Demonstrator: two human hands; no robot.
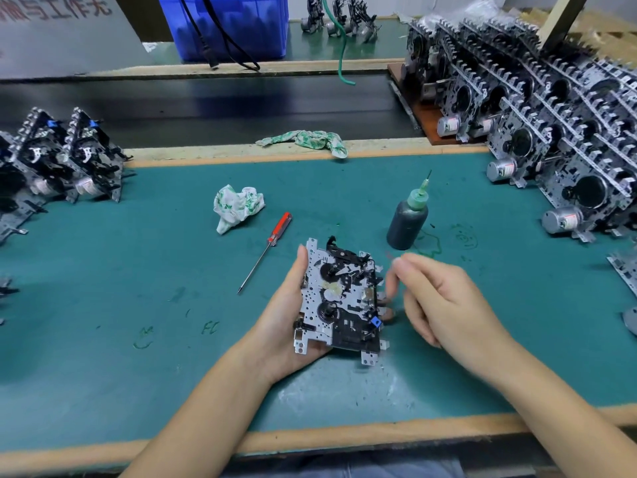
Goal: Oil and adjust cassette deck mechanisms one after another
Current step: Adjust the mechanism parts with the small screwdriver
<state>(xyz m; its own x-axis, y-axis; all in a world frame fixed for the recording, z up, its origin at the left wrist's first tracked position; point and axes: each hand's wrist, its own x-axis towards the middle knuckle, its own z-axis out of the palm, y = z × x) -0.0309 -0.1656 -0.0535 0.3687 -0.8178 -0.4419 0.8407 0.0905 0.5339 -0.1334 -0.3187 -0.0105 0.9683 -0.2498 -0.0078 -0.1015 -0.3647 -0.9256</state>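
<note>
Near the bench's front edge, the left hand (293,315) grips a silver-and-black cassette deck mechanism (339,301); the blurred right hand (444,298) hovers beside it, fingers loosely curled.

Left forearm enters from the lower edge and angles up and to the right. Left hand (293,315) is palm up under the mechanism (339,301), thumb extended along its left edge, fingers wrapped beneath with 2 or 3 fingertips showing at its right edge. The hand grips the mechanism clear of the mat.

Right forearm enters from the lower right corner and angles up and to the left. Right hand (444,298) is just right of the mechanism, back of hand uppermost, fingers curled inward, thumb and forefinger brought together toward the mechanism's right edge. The fingertips are motion-blurred; whether they pinch anything or touch the mechanism cannot be told.
</note>
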